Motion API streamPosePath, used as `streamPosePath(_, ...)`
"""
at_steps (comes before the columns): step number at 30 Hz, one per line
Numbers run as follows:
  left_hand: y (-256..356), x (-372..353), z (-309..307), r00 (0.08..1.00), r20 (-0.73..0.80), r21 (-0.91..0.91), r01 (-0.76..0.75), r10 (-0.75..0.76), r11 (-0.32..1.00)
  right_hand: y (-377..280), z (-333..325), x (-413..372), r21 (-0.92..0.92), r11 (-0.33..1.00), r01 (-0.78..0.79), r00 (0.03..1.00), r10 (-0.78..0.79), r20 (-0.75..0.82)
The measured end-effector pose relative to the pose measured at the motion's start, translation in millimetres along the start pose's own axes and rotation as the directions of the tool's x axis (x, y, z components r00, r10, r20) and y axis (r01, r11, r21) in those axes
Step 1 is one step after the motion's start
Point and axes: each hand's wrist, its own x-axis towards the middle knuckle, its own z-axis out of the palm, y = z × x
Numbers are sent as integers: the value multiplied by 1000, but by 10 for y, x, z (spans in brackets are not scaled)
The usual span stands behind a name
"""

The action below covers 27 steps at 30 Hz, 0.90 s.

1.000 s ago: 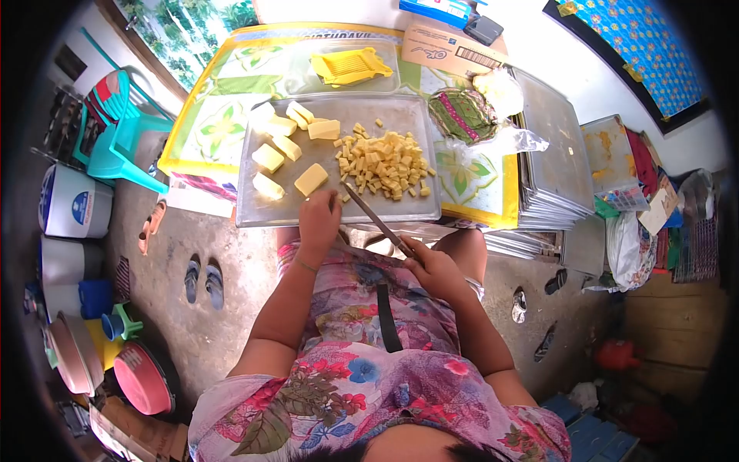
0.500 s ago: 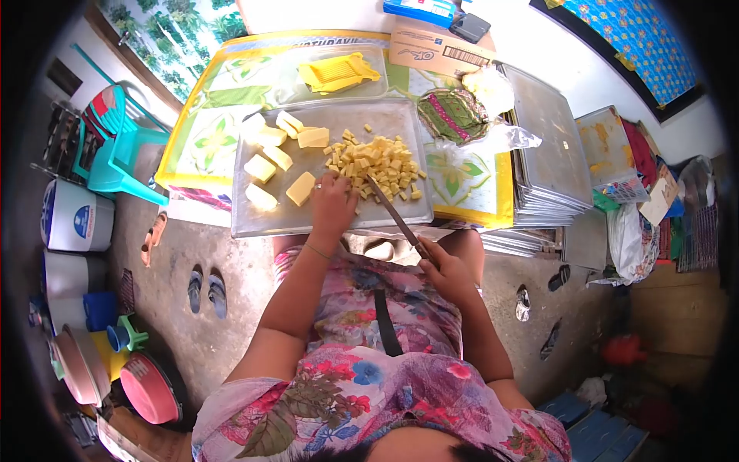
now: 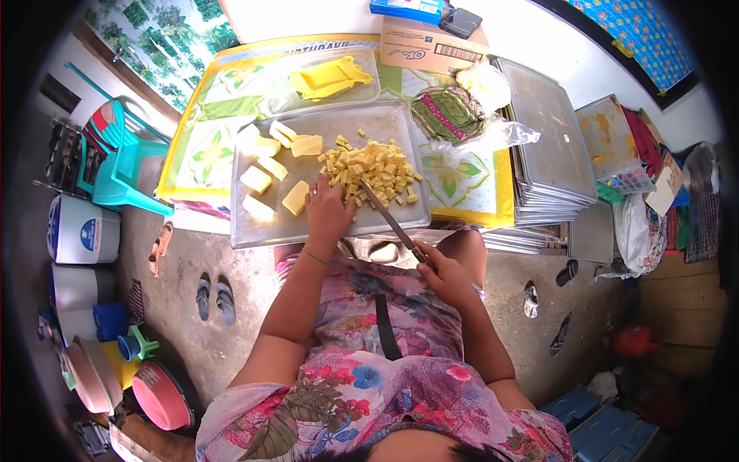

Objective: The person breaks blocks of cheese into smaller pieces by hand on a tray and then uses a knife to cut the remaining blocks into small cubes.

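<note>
Hands [image 3: 329, 212] beside diced yellow pile [image 3: 373, 169].

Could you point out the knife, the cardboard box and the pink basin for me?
Knife [image 3: 390, 219]: head view, on the blade.
Cardboard box [image 3: 402, 52]: head view, on its front.
Pink basin [image 3: 163, 398]: head view, on its underside.

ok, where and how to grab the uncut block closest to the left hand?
Pinch the uncut block mid-length by its long sides, from above. It lies flat, longer than wide, with bare tray beside its left long side. The left hand crowds its right side, so that finger probably needs a tighter entry.
</note>
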Motion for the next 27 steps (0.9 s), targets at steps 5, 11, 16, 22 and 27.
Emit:
streamPosePath(5, -69, 4, 68, 999, -22, -80, 33, -35, 996, 42, 20, 5, 3, 1000, 24, 1000, -24, 3)
streamPosePath(11, -135, -19, -18, 998, -8, -181, 59, -61, 982, 150, 110, 20, -2, 996, 91, 994, -91, -56)
streamPosePath(16, -102, -67, -26, 998, 31, -126, 53, -50, 991, 81, 106, 22, -23, 995, 95, 994, -96, -46)
streamPosePath(22, -80, -67, -18, 996, -70, -153, 38, -49, 987, 77, 134, 7, -19, 995, 95, 992, -96, -76)
streamPosePath(27, -66, -52, -2, 999, -13, -117, 43, -45, 992, 70, 149, 17, -19, 996, 90, 994, -91, -68)
